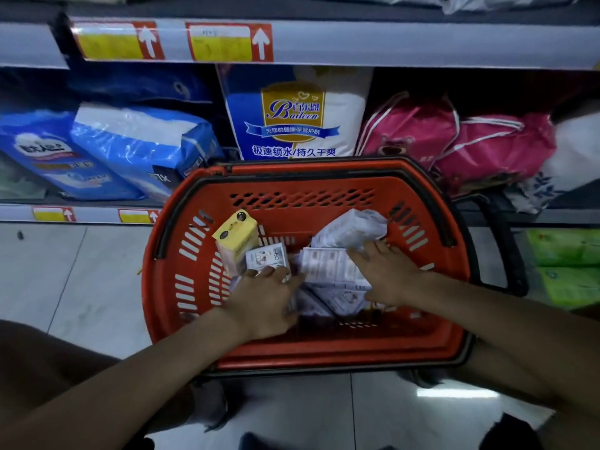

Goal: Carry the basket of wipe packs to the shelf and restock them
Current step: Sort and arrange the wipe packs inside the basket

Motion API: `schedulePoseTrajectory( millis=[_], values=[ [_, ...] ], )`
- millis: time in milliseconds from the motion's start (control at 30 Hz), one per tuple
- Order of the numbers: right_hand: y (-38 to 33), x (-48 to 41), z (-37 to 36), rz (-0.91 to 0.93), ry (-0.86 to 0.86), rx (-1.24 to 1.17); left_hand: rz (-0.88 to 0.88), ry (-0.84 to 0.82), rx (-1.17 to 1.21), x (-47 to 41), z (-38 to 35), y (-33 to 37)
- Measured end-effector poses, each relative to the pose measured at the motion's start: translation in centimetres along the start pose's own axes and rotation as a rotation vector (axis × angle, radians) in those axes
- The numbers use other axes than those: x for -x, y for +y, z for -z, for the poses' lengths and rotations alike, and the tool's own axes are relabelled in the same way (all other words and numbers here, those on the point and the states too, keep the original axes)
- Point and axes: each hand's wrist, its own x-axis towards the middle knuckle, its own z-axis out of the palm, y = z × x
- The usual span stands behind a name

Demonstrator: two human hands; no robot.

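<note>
Tiled floor [81, 271], red slotted basket [292, 196], white wipe packs [328, 264]

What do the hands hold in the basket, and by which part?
Right hand lies flat on a white wipe pack, holding nothing. Left hand touches a small pack at its near edge; a grip cannot be told.

The basket [324, 349] sits on the floor [81, 271] in front of the shelf [357, 43], with wipe packs [328, 266] inside it, a box [235, 237] at their left, the left hand [269, 297] and right hand [386, 274] resting on the packs, and big bags [292, 118] on the shelf behind.
</note>
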Motion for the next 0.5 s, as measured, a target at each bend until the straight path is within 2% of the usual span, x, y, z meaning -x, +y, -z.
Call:
schedulePoseTrajectory(
  millis=[167, 267, 500],
  values=[
    [0.9, -1.2, -0.7, -0.063, -0.054, -0.048, -0.048, -0.073, -0.04, 0.1, -0.3, -0.5],
    [0.4, -1.4, -1.5, -0.101, -0.047, 0.019, -0.049, -0.134, -0.026, 0.5, -0.1, -0.9],
    [-0.3, -1.7, -0.1, -0.137, -0.067, 0.017, -0.019, -0.174, 0.008, 0.7, -0.3, -2.3]
  ],
)
